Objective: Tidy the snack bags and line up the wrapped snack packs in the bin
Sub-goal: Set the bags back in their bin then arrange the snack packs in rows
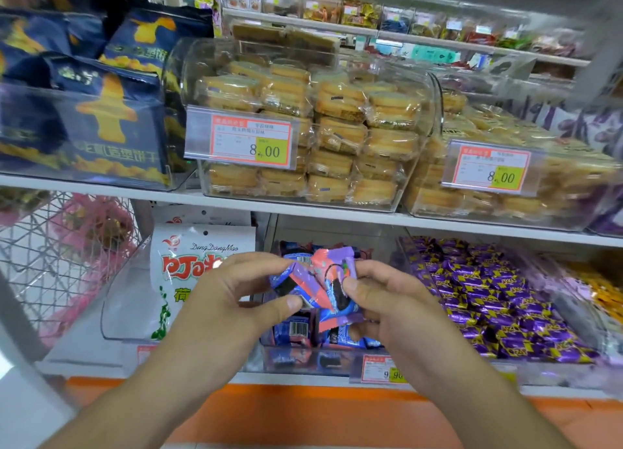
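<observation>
Head view. Both hands meet over the middle clear bin [269, 280] on the lower shelf [209, 376]. The left hand [236, 290] and the right hand [381, 297] each pinch, between thumb and curled fingers, one side of a small bunch of wrapped snack packs [313, 280] in blue, pink and purple foil. The bunch sits just above the bin, between the two hands, so neither hand is nearer. The packs fan out unevenly: their long axes run roughly up and away from the viewer, tilted against one another rather than parallel. More packs of the same kind [303, 330] lie loose in the bin directly below the hands. Left of the bin stands a white snack bag [188, 256]; right of the bin lies a heap of purple candies [499, 297]. Judged from this, squaring the held packs into one direction comes before lowering them into the bin.
</observation>
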